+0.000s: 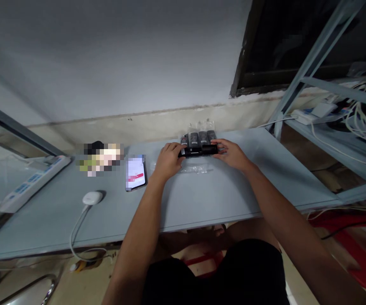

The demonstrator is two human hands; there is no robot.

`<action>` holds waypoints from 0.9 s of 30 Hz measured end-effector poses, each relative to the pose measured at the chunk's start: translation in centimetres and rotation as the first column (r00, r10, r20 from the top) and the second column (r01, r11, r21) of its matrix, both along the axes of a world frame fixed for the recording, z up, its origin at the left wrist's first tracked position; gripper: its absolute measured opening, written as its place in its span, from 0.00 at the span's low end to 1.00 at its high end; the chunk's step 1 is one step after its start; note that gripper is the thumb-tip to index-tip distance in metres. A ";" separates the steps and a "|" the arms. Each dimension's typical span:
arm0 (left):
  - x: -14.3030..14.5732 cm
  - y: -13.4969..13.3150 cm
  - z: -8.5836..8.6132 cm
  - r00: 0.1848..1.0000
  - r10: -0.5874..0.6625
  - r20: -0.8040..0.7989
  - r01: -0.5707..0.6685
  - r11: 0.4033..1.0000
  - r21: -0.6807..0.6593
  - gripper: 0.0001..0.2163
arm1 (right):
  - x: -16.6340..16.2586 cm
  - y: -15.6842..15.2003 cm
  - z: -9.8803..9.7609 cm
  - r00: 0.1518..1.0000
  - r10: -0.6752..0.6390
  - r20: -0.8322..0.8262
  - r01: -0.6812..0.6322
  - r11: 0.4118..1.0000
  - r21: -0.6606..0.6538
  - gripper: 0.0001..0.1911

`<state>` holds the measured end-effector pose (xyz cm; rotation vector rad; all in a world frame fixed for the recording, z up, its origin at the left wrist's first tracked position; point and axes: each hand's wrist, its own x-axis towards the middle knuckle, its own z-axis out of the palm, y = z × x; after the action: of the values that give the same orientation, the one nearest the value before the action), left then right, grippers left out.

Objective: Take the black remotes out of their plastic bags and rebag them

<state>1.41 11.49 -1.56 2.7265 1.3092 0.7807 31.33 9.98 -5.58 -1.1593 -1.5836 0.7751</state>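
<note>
Both my hands hold a long black device (198, 150) flat on the grey table (221, 190), near its far edge. My left hand (169, 159) grips its left end with curled fingers. My right hand (230, 153) closes on its right end. Just behind the device stand several small dark cylinders in clear plastic wrap (198, 134). An empty clear plastic bag (195, 169) lies on the table between my wrists.
A phone (135, 173) with a lit screen lies left of my left hand. A small white puck on a cable (92, 198) and a white power strip (32, 183) sit further left. A metal shelf with cables (338, 114) stands at right.
</note>
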 end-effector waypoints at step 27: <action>0.0 0.2 -0.1 1.000 0.005 -0.016 -0.005 1.000 -0.015 0.21 | 0.1 -0.1 0.0 0.994 -0.030 0.109 0.027 0.999 0.024 0.29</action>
<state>1.39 11.65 -1.70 2.7247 1.3194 0.7479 31.40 9.85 -5.54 -1.2233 -1.6579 0.6831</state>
